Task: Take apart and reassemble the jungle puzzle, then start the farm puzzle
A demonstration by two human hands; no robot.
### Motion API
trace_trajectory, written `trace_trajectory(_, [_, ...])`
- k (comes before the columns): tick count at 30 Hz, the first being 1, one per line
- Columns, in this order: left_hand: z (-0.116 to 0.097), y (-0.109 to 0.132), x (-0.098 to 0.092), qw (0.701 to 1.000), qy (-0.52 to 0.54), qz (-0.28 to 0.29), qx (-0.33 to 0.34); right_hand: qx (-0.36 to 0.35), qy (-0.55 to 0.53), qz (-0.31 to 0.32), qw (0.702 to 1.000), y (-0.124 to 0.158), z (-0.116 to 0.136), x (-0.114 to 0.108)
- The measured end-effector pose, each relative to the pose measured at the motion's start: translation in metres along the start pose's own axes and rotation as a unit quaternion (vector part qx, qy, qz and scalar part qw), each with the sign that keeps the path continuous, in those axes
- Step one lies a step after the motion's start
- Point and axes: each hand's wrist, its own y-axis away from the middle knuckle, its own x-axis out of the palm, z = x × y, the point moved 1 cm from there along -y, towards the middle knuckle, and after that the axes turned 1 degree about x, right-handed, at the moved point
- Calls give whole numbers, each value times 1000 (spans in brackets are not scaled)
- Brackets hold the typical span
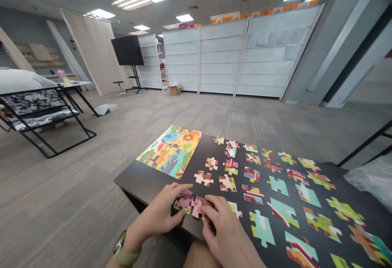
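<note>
My left hand, with a watch on its wrist, holds a pink and green jigsaw puzzle piece between thumb and fingers at the table's near edge. Close against it is a second pink puzzle piece, pinched in my right hand. Whether the two pieces interlock I cannot tell. Just beyond my hands lie a brown and white piece and another like it. A pale piece is partly covered by my right hand.
Several loose pieces, such as a teal one, lie spread in rows over the black table. A finished animal picture sits at its far left. Clear plastic is at the right edge. A chair stands left, near a person.
</note>
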Motion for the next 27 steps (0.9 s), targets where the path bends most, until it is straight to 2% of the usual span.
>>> trace_trajectory(10, [1, 0, 1, 1000, -1, -4, 15, -1, 36, 39, 999, -3, 7, 4])
trace_trajectory(16, [0, -2, 1, 1000, -4, -4, 24, -22, 54, 25, 998, -2, 4, 11])
trace_trajectory(20, [-8, -5, -1, 997, -50, 24, 54, -48, 81, 0, 996, 0, 5, 11])
trace_trajectory(23, [-18, 0, -4, 994, -94, 38, 48, -57, 81, -37, 994, 7, -3, 3])
trace_trajectory(27, [-28, 14, -1, 994, -96, 42, 27, -54, 62, -131, 988, 24, -25, -20])
